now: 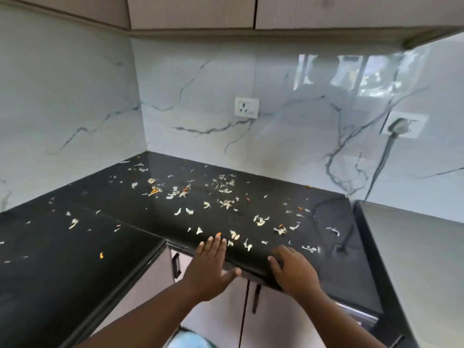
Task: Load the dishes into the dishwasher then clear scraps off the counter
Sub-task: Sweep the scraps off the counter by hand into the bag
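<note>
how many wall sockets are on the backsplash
2. One white socket sits near the middle of the back wall, nothing plugged in. The other socket is further right, with a plug and cord hanging down. More may lie outside the view.

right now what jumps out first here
Pale and orange scraps lie strewn across the black counter in the corner. Both hands sit at its front edge: the left hand flat with straight fingers, the right hand resting on the rim. A white socket stands out on the marble wall behind.
</note>
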`<state>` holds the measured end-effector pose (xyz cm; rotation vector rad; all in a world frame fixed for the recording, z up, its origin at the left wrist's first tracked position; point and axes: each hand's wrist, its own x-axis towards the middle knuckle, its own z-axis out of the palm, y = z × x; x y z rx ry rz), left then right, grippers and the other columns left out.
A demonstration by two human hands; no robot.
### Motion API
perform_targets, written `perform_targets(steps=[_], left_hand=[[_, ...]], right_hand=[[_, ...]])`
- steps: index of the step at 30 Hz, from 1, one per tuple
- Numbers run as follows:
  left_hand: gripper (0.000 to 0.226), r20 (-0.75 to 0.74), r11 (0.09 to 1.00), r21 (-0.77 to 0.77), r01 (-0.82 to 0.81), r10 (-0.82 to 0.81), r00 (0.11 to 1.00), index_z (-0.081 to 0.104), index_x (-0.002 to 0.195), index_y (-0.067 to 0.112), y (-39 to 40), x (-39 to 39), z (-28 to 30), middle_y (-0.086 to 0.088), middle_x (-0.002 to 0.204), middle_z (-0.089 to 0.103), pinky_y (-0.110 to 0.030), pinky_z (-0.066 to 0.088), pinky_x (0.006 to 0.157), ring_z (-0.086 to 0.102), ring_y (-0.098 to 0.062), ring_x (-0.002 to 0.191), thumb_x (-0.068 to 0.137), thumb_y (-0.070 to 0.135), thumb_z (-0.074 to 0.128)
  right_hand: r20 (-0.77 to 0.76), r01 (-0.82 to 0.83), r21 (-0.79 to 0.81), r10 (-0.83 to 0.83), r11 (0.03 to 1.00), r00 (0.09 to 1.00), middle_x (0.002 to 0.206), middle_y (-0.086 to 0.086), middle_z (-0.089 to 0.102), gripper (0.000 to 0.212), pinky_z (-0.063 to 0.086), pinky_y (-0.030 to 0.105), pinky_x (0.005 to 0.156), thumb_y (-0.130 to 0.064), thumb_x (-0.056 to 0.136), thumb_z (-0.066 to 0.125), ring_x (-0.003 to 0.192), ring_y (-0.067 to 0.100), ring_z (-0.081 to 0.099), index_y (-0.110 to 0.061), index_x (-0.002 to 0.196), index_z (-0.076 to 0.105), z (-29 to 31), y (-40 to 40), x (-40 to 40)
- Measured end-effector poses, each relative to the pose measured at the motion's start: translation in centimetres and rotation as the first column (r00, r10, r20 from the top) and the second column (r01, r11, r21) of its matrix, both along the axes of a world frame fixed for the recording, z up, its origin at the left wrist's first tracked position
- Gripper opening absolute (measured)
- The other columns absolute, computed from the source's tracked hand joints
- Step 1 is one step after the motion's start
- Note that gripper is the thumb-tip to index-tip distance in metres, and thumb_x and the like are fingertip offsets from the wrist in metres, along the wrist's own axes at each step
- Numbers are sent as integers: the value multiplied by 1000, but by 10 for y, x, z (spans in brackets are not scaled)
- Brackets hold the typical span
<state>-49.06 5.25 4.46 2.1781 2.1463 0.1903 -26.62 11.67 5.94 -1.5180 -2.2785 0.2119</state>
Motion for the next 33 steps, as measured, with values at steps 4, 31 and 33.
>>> perform_targets(steps=[4, 31, 33], left_hand=[[135, 28, 994, -7, -113, 113, 993, -6, 152, 10, 17, -17, 15, -11, 160, -11, -36, -15, 112, -16, -25, 146, 44, 89, -25], [118, 24, 987, -39, -157, 158, 987, 3, 151, 5, 177, 74, -39, -3, 159, -4, -34, -5, 116, -6, -17, 147, 72, 92, 7], [118, 122, 968, -16, -251, 251, 960, -15, 149, 13, 192, 68, -38, 5, 155, -23, -34, -13, 118, -26, -10, 142, 63, 93, -6]], right_hand=[[140, 149, -20, -145, 989, 979, 137, -2, 46, 73, 37, 33, 101, -75, 80, 45, 130, 19, 40, -26, 134, 43, 0, 33, 57], [129, -301, -298, 350, 906, 928, 149, -3, -36, 144, -26, 30, 107, -102, 50, 33, 140, 18, -33, -10, 136, -36, -28, 192, 47], [106, -332, -301, 377, 894, 920, 151, -3, -35, 146, -21, 34, 112, -103, 48, 35, 139, 19, -35, -11, 137, -36, -28, 201, 33]])
